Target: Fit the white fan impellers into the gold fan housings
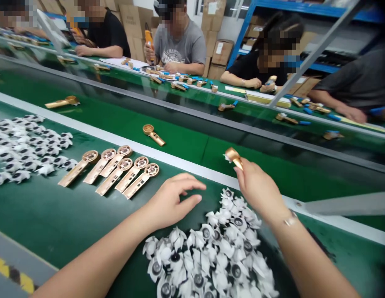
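My right hand (257, 182) grips the handle of a gold fan housing (233, 155) over the green belt; a bit of white shows at its round head. Nothing is in my left hand (176, 198), whose fingers are apart above the green table. Below and between both hands lies a large pile of white fan blades (211, 256) with dark centres. Left of my left hand, several gold housings (130, 169) rest side by side, their round heads pointing away. Another gold housing (154, 135) lies alone on the belt.
More white fan blades (27, 149) spread at the far left, near a gold piece (62, 102) on the belt. A white rail (186, 165) edges the belt. A metal strut (347, 203) juts in at right. Across the belt, several people handle gold parts with blue pieces.
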`<state>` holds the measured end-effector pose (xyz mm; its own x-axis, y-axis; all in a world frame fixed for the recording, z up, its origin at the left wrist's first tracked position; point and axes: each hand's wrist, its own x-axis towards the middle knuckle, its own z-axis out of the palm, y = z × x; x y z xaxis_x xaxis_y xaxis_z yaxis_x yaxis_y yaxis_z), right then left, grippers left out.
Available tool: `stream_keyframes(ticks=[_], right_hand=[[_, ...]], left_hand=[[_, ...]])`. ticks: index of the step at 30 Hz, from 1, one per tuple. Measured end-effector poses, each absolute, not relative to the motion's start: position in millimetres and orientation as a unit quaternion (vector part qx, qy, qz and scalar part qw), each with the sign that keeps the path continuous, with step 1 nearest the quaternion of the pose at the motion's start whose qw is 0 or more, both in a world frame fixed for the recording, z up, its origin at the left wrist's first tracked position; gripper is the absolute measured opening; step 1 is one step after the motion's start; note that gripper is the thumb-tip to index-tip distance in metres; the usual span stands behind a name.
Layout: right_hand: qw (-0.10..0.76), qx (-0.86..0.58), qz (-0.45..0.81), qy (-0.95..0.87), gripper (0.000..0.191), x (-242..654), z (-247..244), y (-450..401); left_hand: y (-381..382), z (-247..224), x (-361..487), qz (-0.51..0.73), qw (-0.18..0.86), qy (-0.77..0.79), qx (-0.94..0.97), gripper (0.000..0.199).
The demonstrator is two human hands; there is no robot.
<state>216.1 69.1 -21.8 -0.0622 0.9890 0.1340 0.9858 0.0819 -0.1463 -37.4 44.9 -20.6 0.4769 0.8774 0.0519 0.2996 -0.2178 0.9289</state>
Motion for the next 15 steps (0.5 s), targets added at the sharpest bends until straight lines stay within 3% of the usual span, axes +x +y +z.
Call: stream_keyframes(ticks=[5,9,15], right_hand=[[0.074,-0.687,0.015,-0.723,0.031,270.8,-29.0,91.5],[0.110,-0.709,0.028,-0.696,0.028,303.7,-19.8,28.0],[0.152,-0.733,0.079,-0.658,0.017,316.1,-43.2,-100.8]], left_hand=[[39.8,-29.6,-27.5,0.130,0.403,0.252,0.870,0.047],[43.4,-38.4,-20.0,0.066,0.389,0.249,0.885,0.033],[53.0,-50.9,-25.5,0.083,0.346,0.298,0.886,0.016]])
